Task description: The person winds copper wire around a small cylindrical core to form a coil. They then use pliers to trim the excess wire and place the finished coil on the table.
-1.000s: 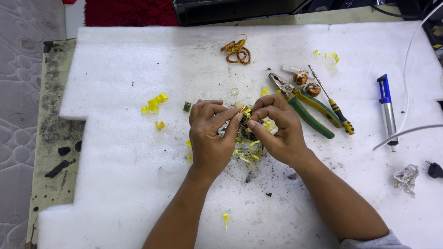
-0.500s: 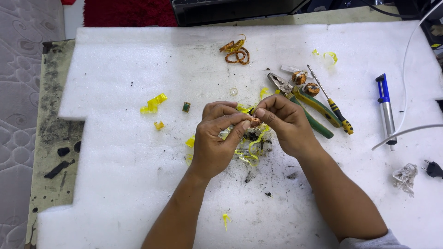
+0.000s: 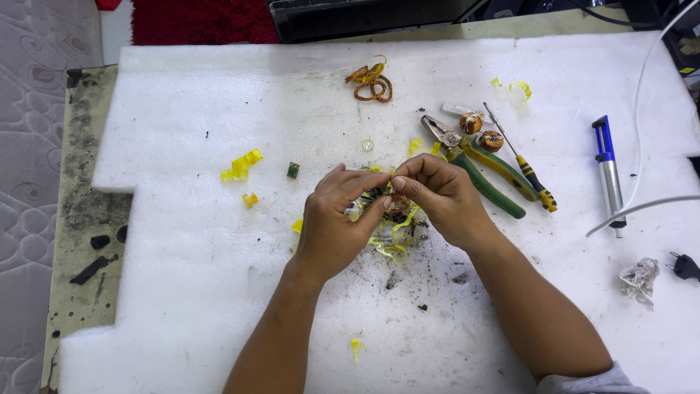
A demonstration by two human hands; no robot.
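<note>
Both hands met over the middle of the foam-covered counter [image 3: 182, 292], the left hand [image 3: 332, 222] and right hand [image 3: 437, 197] pinched together on a small copper-wound coil [image 3: 396, 206] trailing yellow tape [image 3: 397, 235]. Compared with a second earlier, the hands had lifted slightly and drawn tighter, fingertips now meeting above the coil, suggesting the tape was being peeled away. The coil was mostly hidden; its long axis could not be told. Green-handled pliers [image 3: 485, 171] lay just to the right.
</note>
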